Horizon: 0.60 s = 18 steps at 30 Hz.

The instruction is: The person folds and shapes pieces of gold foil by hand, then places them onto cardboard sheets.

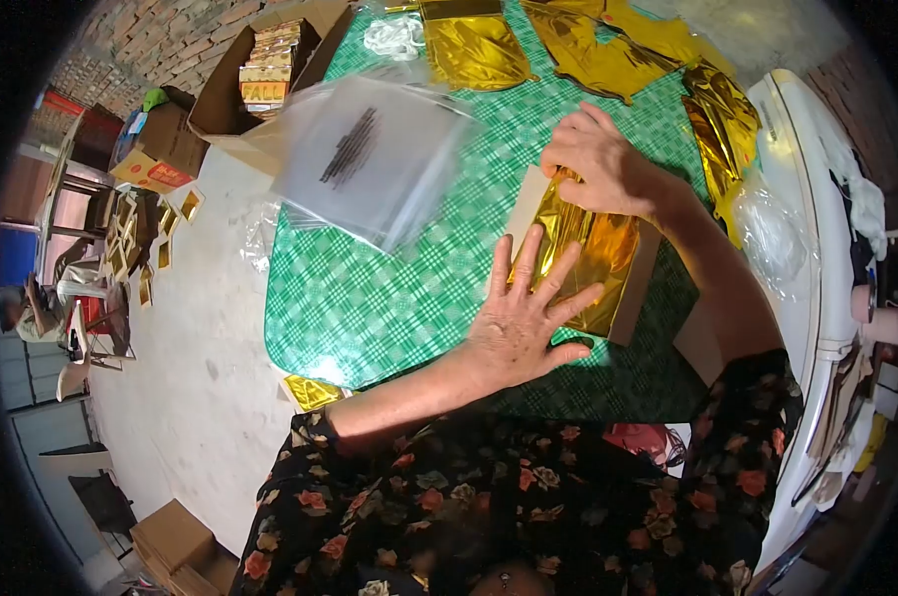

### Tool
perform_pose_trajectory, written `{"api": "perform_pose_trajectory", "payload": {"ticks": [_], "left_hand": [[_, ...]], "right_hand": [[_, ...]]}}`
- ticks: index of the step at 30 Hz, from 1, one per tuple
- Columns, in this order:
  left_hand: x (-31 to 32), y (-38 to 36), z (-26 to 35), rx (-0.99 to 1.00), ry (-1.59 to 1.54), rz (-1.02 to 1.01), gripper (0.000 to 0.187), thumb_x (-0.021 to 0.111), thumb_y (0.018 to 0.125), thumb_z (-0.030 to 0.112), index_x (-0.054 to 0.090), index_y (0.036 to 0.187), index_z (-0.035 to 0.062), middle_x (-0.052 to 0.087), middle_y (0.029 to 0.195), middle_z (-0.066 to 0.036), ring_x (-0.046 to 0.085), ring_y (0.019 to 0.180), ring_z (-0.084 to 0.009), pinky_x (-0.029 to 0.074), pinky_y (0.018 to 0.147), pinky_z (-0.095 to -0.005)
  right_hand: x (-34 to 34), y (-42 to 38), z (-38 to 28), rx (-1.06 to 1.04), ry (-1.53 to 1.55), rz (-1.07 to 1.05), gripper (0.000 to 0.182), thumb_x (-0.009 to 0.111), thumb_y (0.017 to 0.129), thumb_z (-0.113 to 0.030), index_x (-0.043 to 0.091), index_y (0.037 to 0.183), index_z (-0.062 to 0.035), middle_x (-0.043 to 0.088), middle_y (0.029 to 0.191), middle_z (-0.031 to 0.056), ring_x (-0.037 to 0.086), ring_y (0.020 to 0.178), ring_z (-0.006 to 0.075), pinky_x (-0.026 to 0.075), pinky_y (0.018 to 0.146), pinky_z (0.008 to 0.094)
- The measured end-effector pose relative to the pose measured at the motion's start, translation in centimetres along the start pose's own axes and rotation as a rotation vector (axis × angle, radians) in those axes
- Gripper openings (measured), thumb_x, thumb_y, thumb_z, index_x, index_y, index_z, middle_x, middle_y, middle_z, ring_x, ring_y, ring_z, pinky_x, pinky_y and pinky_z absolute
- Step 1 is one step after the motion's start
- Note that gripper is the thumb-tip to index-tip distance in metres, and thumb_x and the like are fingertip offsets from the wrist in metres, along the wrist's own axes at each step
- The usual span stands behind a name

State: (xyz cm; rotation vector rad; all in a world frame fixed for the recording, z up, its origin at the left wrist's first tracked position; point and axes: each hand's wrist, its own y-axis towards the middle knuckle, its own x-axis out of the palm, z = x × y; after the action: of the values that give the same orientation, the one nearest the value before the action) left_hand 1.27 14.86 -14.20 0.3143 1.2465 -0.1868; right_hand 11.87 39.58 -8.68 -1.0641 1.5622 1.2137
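Observation:
My left hand lies with its fingers spread across the lower left part of a shiny gold foil piece. The foil rests on a flat piece of brown cardboard, whose edges show on both sides. At the foil's upper end my right hand is closed, its fingers curled down onto the foil; the fingertips are partly hidden. Left of the hands, a stack of clear plastic bags with dark printing lies on the green checked tablecloth.
More gold foil pieces lie along the table's far side, with a white bundle beside them. An open carton holds packed items at the back left. A white appliance borders the right side. Another person sits far left.

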Motion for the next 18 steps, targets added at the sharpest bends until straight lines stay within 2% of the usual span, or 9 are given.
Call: {"api": "perform_pose_trajectory", "payload": {"ticks": [1,4,7,13,16,18], "left_hand": [[0.0,0.0,0.0,-0.001,0.002,-0.002,0.081,0.048,0.095,0.079,0.038,0.165,0.0390,0.015,0.176,-0.018,0.003,0.159,-0.0569,0.005,0.123,-0.0787],[0.2,0.1,0.0,-0.003,0.004,-0.008,0.081,0.045,0.096,0.080,0.036,0.165,0.0392,0.014,0.176,-0.018,0.003,0.159,-0.0564,0.004,0.123,-0.0791],[0.2,0.1,0.0,-0.001,0.022,-0.018,0.081,0.043,0.097,0.082,0.035,0.166,0.0395,0.012,0.177,-0.017,0.003,0.159,-0.0562,0.004,0.123,-0.0791],[0.2,0.1,0.0,0.006,0.037,-0.015,0.081,0.041,0.097,0.082,0.037,0.165,0.0395,0.011,0.177,-0.017,0.003,0.159,-0.0575,0.005,0.122,-0.0795],[0.1,0.1,0.0,0.010,0.035,-0.008,0.081,0.041,0.096,0.082,0.038,0.165,0.0394,0.011,0.177,-0.018,0.002,0.158,-0.0583,0.006,0.122,-0.0795],[0.0,0.1,0.0,0.012,0.034,-0.009,0.081,0.042,0.096,0.082,0.038,0.165,0.0394,0.011,0.177,-0.018,0.003,0.158,-0.0587,0.007,0.122,-0.0794]], "right_hand": [[-0.2,0.2,0.0,-0.007,0.002,-0.012,0.011,0.070,0.085,-0.019,0.070,0.092,-0.0097,0.066,0.099,0.0057,0.061,0.113,0.0295,0.030,0.122,0.0588],[-0.8,0.4,0.4,-0.002,0.035,-0.100,0.013,0.071,0.082,-0.011,0.068,0.094,-0.0072,0.063,0.098,0.0068,0.057,0.113,0.0307,0.037,0.117,0.0503],[-0.4,0.1,1.4,-0.015,0.001,-0.074,0.013,0.075,0.083,-0.013,0.068,0.092,-0.0076,0.062,0.097,0.0056,0.057,0.111,0.0293,0.040,0.111,0.0458],[-0.6,0.2,2.9,-0.040,0.057,-0.175,0.016,0.077,0.090,-0.019,0.067,0.089,-0.0059,0.061,0.095,0.0054,0.055,0.106,0.0272,0.041,0.104,0.0444],[-0.6,0.1,4.1,-0.120,0.043,-0.198,0.017,0.075,0.093,-0.020,0.068,0.088,-0.0058,0.061,0.095,0.0051,0.055,0.103,0.0270,0.042,0.100,0.0430],[-0.6,0.2,4.6,-0.038,0.163,-0.246,0.018,0.075,0.093,-0.022,0.070,0.088,-0.0057,0.061,0.095,0.0052,0.055,0.102,0.0269,0.042,0.098,0.0418]]}}
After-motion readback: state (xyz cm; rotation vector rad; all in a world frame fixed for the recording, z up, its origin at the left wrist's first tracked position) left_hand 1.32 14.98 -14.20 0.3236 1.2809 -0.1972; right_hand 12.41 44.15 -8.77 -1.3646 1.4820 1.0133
